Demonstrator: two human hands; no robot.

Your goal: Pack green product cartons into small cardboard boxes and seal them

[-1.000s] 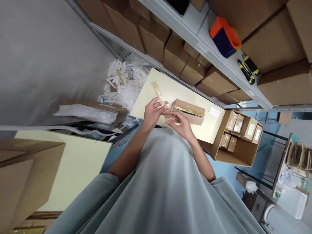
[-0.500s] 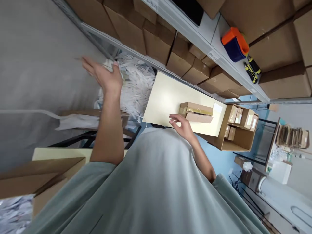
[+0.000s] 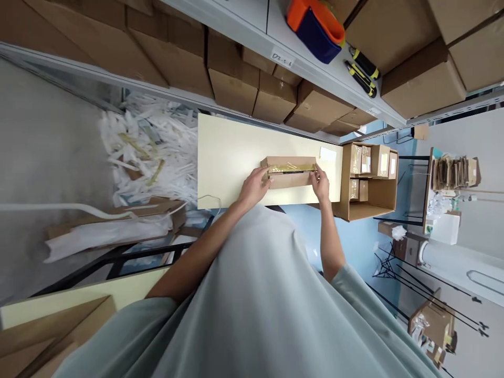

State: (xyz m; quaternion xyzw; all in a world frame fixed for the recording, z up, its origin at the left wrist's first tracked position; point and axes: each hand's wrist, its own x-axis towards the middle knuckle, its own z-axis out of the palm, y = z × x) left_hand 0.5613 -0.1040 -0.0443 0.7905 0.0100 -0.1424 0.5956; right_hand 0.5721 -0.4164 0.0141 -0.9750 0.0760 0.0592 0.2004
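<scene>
A long, narrow cardboard box [image 3: 290, 180] lies on the cream tabletop [image 3: 228, 157]. Yellowish clear tape runs along its top, and a dark gap shows beside the tape where a flap stands a little raised. My left hand [image 3: 254, 187] grips the left end of the box, fingers at the corner and thumb on the near side. At the opposite end, my right hand [image 3: 320, 182] pinches the right edge near the flap. Just beyond the right hand, a white paper sheet [image 3: 327, 154] lies on the table.
An open carton [image 3: 368, 212] holding several small boxes stands at the table's right end. Above runs a shelf with boxes, an orange-and-blue tape dispenser [image 3: 315, 29] and two yellow-black cutters [image 3: 361, 79]. Shredded paper [image 3: 157, 142] is heaped at left. A white cable [image 3: 71, 209] crosses there.
My left hand has come from the raised position at left down to the box's left end. My right hand has moved onto its right end. The view has shifted left.
</scene>
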